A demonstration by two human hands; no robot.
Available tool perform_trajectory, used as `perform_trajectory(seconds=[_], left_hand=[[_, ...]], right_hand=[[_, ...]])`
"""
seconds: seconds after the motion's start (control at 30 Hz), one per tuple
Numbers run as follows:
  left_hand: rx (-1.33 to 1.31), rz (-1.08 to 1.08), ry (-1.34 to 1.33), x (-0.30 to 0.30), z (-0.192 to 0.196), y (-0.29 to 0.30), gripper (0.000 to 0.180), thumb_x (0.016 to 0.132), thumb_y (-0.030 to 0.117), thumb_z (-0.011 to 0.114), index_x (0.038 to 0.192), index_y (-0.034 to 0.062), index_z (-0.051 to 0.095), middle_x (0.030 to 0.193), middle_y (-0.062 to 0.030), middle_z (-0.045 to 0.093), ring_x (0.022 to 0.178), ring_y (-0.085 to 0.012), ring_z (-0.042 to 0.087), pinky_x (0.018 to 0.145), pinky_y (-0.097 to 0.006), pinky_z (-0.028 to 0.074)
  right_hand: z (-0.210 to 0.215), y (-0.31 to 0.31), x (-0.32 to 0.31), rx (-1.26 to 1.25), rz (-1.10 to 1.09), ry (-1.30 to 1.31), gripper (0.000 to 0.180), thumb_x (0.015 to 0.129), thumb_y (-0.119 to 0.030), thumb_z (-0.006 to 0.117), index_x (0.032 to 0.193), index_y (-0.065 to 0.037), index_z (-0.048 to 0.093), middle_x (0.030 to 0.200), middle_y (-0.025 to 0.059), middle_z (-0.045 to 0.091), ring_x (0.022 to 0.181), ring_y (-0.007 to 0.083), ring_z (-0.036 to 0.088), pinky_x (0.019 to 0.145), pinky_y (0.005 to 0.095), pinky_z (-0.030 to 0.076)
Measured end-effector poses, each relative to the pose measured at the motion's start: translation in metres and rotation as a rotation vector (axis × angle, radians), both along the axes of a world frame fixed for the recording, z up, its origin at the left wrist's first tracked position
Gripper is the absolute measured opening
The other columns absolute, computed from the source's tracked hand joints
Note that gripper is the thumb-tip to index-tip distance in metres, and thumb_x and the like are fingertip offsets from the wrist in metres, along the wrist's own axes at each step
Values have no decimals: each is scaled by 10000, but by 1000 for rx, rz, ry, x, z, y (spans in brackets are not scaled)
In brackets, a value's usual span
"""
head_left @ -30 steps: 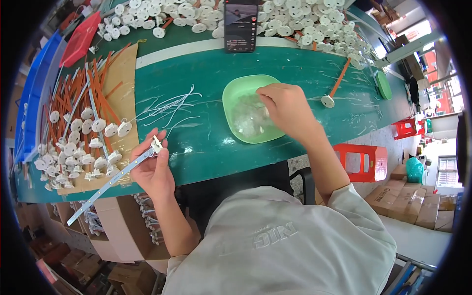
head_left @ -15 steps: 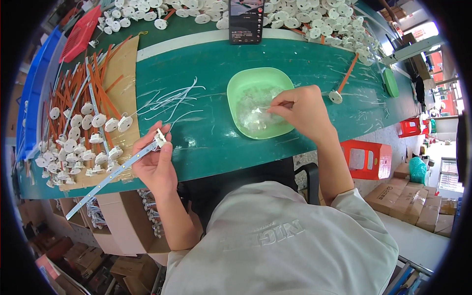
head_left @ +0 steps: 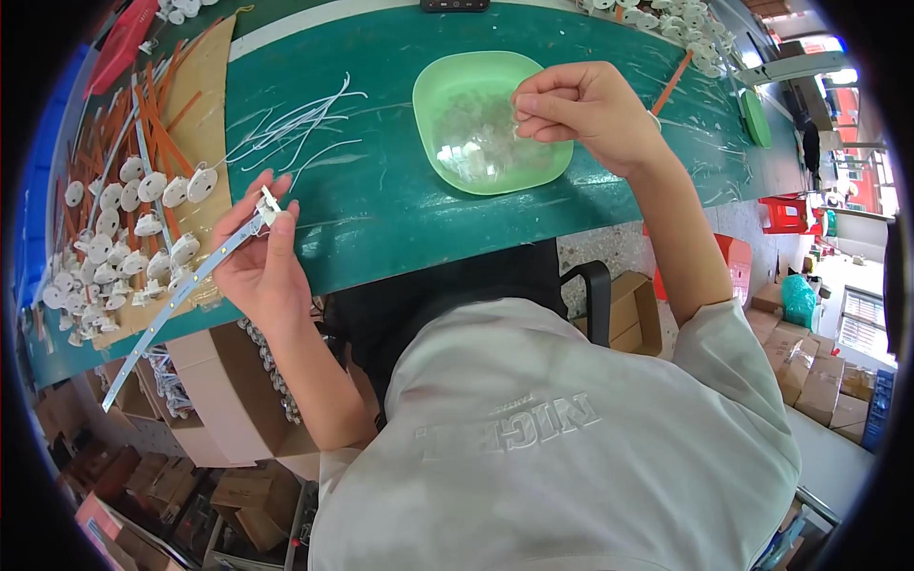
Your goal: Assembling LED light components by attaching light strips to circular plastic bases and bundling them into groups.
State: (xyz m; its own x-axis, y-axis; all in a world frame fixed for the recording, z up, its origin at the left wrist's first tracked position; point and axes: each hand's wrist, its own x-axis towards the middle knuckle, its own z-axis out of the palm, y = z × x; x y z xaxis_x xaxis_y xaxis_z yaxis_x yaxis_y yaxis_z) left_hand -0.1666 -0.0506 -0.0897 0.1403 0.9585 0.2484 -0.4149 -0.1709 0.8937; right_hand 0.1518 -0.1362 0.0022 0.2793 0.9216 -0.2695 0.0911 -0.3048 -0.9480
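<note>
My left hand (head_left: 257,271) is closed around a narrow LED strip (head_left: 171,307) near its white plastic end piece (head_left: 268,206). The strip slants down and left past the table edge. My right hand (head_left: 595,114) is in a pinch over the right rim of a light green bowl (head_left: 433,84). Whatever those fingertips hold is too small to make out. Inside the bowl lie many small clear pieces (head_left: 476,157). Thin white wires (head_left: 300,124) are spread on the green table between my left hand and the bowl.
Many strips with round white caps (head_left: 105,247) are heaped on cardboard (head_left: 211,100) at left. More white caps (head_left: 700,43) lie at the far right, with an orange strip (head_left: 674,81) near them. A phone (head_left: 455,5) stands at the back. A chair armrest (head_left: 597,300) sits below the table edge.
My right hand has risen out of the bowl, its fingers still pinched. The view has shifted so that the table sits higher in it. My left hand keeps its hold on the LED strip.
</note>
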Motion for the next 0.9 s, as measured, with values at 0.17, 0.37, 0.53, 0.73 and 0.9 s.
perform_trajectory(seconds=[0.17,0.37,0.53,0.73,0.9], left_hand=[[9,-37,57,1,2,1,340,836,-104,670,1156,-44,572,1263,-281,579,1130,-339,633,894,-375,574],[22,-31,72,5,2,3,334,833,-110,669,1147,-44,576,1258,-273,583,1126,-326,632,896,-373,573],[21,8,88,3,4,2,337,827,-109,675,1141,-41,573,1258,-268,582,1128,-321,629,896,-369,571],[6,-9,142,4,2,-2,340,824,-119,669,1135,-36,561,1267,-264,575,1133,-339,625,899,-361,567],[66,-140,-91,22,21,-39,423,748,-18,765,1124,5,572,1216,-256,613,1103,-353,637,987,-507,504]], right_hand=[[-3,-2,4,32,80,-37,205,895,-56,675,1075,40,686,891,103,725,760,119,699,700,230,577],[-4,-6,6,98,96,-173,199,876,-25,655,1061,36,701,862,80,717,738,93,669,682,225,550],[-10,-7,7,172,151,-317,158,866,-20,665,1001,49,709,830,63,707,719,83,653,647,217,526],[-5,-23,-5,179,0,-468,87,841,5,690,896,71,705,809,78,717,689,107,673,633,228,542],[-6,-47,-35,572,-238,-541,116,745,50,756,849,0,742,802,122,700,740,148,674,606,233,519]])
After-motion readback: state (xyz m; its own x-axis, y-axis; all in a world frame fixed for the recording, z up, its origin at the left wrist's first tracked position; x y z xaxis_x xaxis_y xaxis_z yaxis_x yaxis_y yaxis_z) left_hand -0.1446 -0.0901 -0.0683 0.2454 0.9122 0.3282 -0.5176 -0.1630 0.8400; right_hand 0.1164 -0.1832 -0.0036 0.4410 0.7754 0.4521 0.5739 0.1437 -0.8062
